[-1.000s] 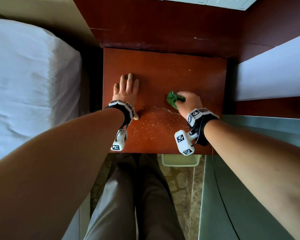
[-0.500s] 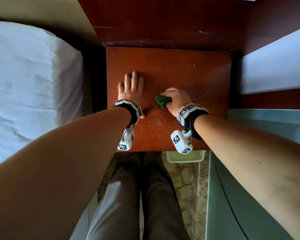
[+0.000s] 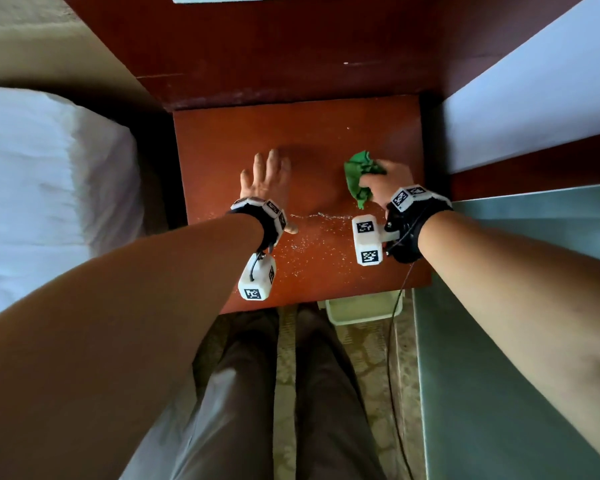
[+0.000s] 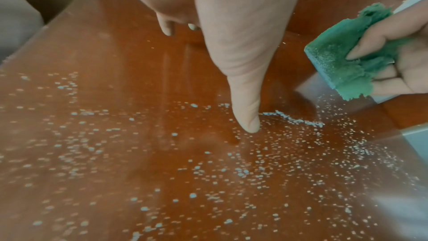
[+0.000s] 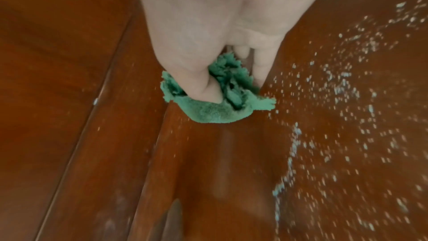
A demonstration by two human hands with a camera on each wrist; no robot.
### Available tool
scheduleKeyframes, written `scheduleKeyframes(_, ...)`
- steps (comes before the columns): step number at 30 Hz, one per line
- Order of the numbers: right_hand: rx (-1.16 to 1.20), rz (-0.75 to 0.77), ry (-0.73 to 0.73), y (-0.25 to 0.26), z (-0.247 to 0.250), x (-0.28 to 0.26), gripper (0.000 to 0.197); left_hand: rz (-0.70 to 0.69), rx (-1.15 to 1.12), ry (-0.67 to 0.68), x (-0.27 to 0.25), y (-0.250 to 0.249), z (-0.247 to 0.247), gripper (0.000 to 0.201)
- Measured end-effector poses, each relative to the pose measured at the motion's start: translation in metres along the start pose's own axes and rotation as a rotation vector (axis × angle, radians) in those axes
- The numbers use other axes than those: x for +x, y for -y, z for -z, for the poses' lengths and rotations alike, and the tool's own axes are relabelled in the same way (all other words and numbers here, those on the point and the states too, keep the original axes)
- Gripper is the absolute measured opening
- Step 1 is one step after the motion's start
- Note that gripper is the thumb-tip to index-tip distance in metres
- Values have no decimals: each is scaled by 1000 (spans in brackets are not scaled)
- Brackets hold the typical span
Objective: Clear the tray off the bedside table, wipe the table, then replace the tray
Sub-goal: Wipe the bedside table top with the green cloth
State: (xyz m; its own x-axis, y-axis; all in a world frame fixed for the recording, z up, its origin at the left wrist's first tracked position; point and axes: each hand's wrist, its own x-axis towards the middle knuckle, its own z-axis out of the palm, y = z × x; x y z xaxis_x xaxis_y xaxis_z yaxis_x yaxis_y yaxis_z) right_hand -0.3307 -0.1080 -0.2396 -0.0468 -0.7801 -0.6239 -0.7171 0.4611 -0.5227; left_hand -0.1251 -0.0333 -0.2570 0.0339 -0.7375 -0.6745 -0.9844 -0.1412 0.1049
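Note:
The red-brown bedside table [image 3: 298,129] is strewn with pale crumbs [image 3: 312,251] over its near half, with a swept line of them across the middle. My right hand [image 3: 381,183] grips a bunched green cloth [image 3: 359,174] and presses it on the table's right side. In the right wrist view the cloth [image 5: 215,105] is pinched between thumb and fingers against the wood. My left hand [image 3: 267,174] lies flat on the left-middle of the table, fingers straight, thumb [image 4: 245,109] out among the crumbs. The green cloth [image 4: 347,58] shows at the right of the left wrist view. No tray is on the table.
A white bed [image 3: 49,188] lies to the left and a dark wooden headboard panel [image 3: 274,46] stands behind the table. A pale rectangular tray or bin [image 3: 361,308] pokes out on the floor under the table's front edge. A grey-green surface [image 3: 516,341] lies to the right.
My right hand has swept the green cloth from the table's middle back to the right side, leaving a line of crumbs. The left hand has stayed flat in place.

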Motion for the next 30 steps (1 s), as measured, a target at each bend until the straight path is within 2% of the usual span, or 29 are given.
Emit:
scheduleKeyframes(5, -48, -31, -124, -18, 38, 18, 27, -10, 1, 5, 10, -38, 1, 146)
scheduleKeyframes(8, -110, 17, -175, -23, 49, 26, 26, -9, 1, -8, 16, -54, -2, 147)
scheduleKeyframes(13, -280, 147, -190, -20, 56, 40, 42, 18, 47, 1, 22, -64, -11, 154)
scheduleKeyframes(18, -346, 264, -234, -13, 56, 62, 45, 39, 94, -8, 25, -67, -16, 157)
scheduleKeyframes(24, -461, 280, -116, -9, 42, 75, 45, 52, 122, -13, 25, -68, -14, 157)
scheduleKeyframes(27, -473, 393, -39, -15, 33, 65, 45, 57, 121, -14, 23, -68, -14, 158)
scheduleKeyframes(30, -524, 529, 47, -25, 22, 47, 34, 65, 119, -6, 23, -69, -13, 158)
